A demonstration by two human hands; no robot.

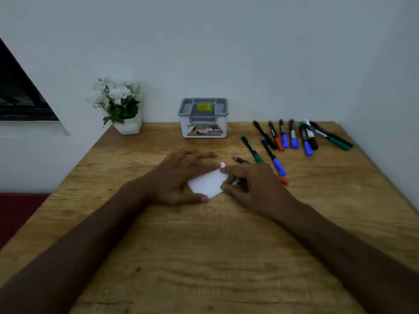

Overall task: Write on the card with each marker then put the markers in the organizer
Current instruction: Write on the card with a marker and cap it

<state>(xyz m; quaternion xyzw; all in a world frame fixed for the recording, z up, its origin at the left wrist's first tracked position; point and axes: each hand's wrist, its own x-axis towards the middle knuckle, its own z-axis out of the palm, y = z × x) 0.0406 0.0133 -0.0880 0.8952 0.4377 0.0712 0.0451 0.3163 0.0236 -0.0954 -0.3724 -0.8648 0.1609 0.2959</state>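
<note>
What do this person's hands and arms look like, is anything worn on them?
Both forearms are bare: no sleeves, watch or bracelets show. The left hand and right hand wear no gloves, and I can make out no rings, though the picture is dim.

A yellow price sticker sits inside the organizer at the rear of the tabletop; its dark print is too blurred to make out. A picture label runs across the organizer's white front wall, and only the letters "DP" at its right end can be read. The markers lying to the right carry printing along their barrels, all of it too small to read.
</note>
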